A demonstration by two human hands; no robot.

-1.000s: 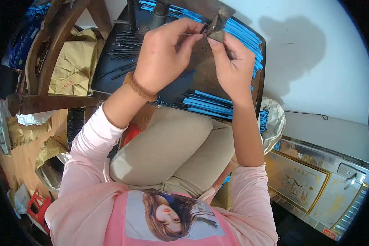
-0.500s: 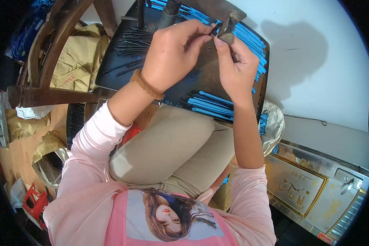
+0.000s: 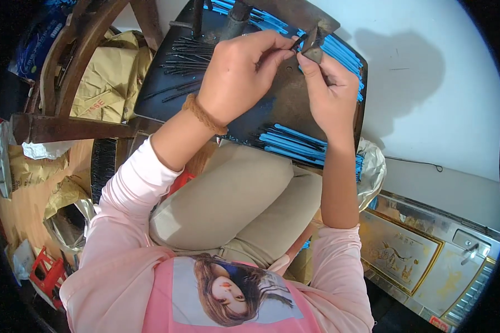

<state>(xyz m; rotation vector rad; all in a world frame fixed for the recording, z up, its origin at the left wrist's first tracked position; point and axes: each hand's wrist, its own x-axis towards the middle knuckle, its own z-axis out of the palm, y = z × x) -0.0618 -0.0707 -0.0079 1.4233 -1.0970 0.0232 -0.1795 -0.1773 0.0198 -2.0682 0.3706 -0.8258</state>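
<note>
Over a dark tabletop, my left hand is closed, with thumb and forefinger pinching a thin dark strip. The strip reaches to a worn, wedge-shaped metal block at the end of a dark metal arm. My right hand is closed against the lower side of that block, thumb at its edge; what its fingers grip is hidden. Bundles of thin blue sticks lie at the near edge, and more blue sticks lie behind my right hand. Thin black rods are spread left of my left hand.
A dark metal post rises from the far side of the tabletop. Left stands a wooden chair frame beside brown paper packaging. A pale plastic bag hangs at the right edge, near the white wall and a metal-fronted cabinet.
Both hands and the tabletop sit slightly farther right and lower in the picture. My left hand still pinches the dark strip at the metal block.
</note>
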